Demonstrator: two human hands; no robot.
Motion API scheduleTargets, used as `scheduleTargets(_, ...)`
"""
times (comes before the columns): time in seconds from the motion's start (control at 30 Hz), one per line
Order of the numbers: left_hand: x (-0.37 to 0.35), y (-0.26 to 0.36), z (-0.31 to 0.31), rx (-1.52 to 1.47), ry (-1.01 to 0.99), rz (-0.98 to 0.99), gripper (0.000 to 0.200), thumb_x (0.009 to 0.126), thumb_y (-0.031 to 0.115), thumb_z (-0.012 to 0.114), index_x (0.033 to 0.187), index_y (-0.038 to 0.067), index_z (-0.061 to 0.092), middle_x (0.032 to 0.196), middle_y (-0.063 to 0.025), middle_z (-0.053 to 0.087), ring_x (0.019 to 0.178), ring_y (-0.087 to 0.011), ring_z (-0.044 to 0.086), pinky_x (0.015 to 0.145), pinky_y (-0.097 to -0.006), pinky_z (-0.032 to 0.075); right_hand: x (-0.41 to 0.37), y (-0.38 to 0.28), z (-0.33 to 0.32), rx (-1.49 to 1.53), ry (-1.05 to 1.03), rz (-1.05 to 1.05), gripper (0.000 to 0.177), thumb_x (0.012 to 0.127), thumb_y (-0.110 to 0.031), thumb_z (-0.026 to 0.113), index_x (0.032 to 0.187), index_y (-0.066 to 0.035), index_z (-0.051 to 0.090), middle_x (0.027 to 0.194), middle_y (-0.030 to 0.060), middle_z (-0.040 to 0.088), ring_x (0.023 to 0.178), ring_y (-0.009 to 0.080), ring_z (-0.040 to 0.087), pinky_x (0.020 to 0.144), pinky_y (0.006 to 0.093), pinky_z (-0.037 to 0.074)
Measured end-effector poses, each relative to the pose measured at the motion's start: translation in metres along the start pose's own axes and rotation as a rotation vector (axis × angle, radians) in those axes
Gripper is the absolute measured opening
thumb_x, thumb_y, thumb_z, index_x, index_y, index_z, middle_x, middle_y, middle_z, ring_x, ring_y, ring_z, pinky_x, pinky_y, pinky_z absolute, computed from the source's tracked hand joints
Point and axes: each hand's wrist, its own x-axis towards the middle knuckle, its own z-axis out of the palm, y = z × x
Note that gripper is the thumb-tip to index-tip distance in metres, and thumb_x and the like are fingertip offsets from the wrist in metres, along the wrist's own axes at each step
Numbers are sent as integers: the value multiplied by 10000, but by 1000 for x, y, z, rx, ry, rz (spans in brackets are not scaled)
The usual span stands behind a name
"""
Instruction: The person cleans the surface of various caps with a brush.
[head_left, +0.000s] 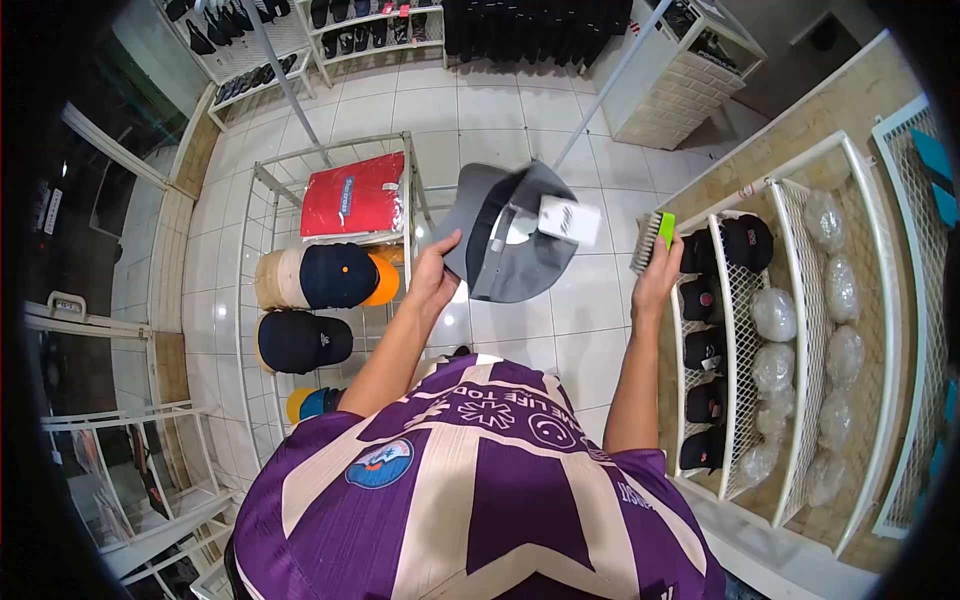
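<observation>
Okay, left side: wire rack held stacked caps, red packet behind them. Left hand pinched brim of gray cap, which hung mid-air ahead of torso, white tag on its right. Right hand gripped green-backed brush, bristles leftward, clear of cap, near white rack with dark caps.

The shirt is loose and boldly striped – deep purple against cream. A round badge, blue with a pale centre, sits at the left chest. Pale print runs across the middle: partly legible lettering, a flower-like mark and a smiley. The purple-edged sleeves are short – left hand and right hand bare.
</observation>
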Motion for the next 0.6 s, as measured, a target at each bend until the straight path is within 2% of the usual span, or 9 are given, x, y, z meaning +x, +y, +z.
scheduleTargets(0.03,5,0,-2,-187,-122,-162,289,1005,144,616,1218,-50,588,1135,-170,708,995,-282,720,934,-407,586,0,-2,-2,207,-60,185,340,1067,-222,536,1311,14,552,1174,107,613,998,182,583,911,323,471)
scheduleTargets(0.07,6,-6,-3,-197,-123,-205,272,1026,147,590,1224,-40,590,1149,-171,703,1052,-284,709,991,-423,570,-5,1,1,307,-96,187,354,1056,-259,569,1294,1,539,1155,60,594,969,134,564,880,278,467)
scheduleTargets(0.23,2,-36,10,-330,-207,-252,303,1039,127,563,1283,-52,561,1228,-162,679,1139,-276,676,1039,-407,544,-43,-38,34,289,-191,177,594,904,-266,795,1342,5,497,1178,77,597,1039,163,585,930,317,481)
scheduleTargets(0.27,2,-41,13,-324,-236,-238,314,1040,134,565,1294,-51,555,1243,-157,672,1140,-273,675,1041,-405,543,-44,-48,41,137,-115,-31,681,804,-185,858,1348,11,498,1183,99,607,1061,192,602,940,332,493)
scheduleTargets(0.37,1,-39,15,-250,-197,-224,328,1040,126,551,1317,-49,543,1288,-157,646,1183,-272,653,1046,-418,536,-36,-23,37,181,-274,105,689,762,-112,818,1358,13,495,1161,110,629,1044,209,619,932,336,504)
scheduleTargets(0.43,5,-29,4,131,-185,-237,252,1016,153,594,1229,22,622,1140,-138,715,1127,-215,690,962,-351,554,-28,-35,30,126,-265,91,657,745,-59,754,1349,13,507,1123,114,655,1016,204,636,927,330,510)
scheduleTargets(0.47,7,-26,0,134,-186,-241,252,1016,153,594,1229,22,622,1140,-138,715,1127,-215,690,962,-351,554,-22,-35,26,137,-309,63,642,748,-64,753,1338,16,513,1119,114,664,1008,203,642,928,331,512)
scheduleTargets(0.57,10,-21,-5,805,-67,585,596,970,319,678,1434,-5,490,1478,-176,532,1415,-320,454,1121,-417,415,-11,-52,11,128,-428,63,622,752,-70,747,1325,27,525,1122,117,682,1009,195,652,921,325,516)
scheduleTargets(0.6,-2,-13,3,931,-193,799,649,944,379,716,1412,-24,517,1458,-220,552,1365,-350,512,1084,-427,440,-8,-52,10,122,-508,82,636,747,-68,749,1333,28,523,1125,112,680,1012,188,648,920,320,516)
